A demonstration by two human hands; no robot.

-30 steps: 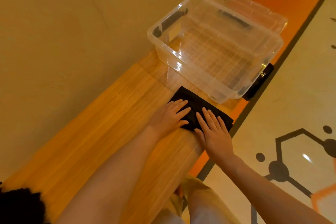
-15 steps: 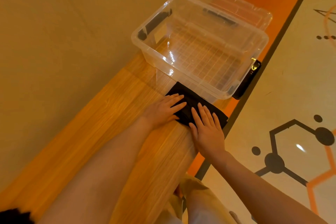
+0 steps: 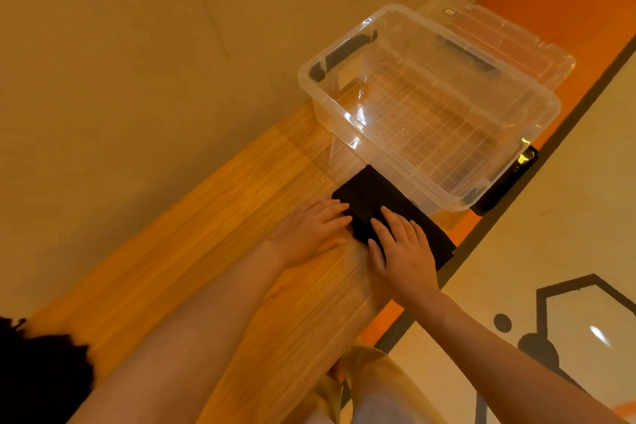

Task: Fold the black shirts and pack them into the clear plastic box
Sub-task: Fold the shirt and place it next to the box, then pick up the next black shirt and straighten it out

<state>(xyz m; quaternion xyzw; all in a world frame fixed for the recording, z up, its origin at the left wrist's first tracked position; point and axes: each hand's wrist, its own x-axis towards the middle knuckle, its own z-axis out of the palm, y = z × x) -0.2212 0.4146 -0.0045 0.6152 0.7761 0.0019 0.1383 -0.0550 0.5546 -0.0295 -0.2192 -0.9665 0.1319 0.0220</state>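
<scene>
My left hand (image 3: 309, 232) and right hand (image 3: 401, 248) lie flat, fingers straight, pressing the folded black shirt (image 3: 378, 198) — grasping nothing. It sits on the wooden bench (image 3: 192, 251), its far edge touching the clear plastic box (image 3: 430, 107) — bare wood lies leftward.

Both hands flat: left hand (image 3: 309, 231), right hand (image 3: 404, 251) on folded black shirt (image 3: 375, 198), beside clear box (image 3: 330, 113).
</scene>
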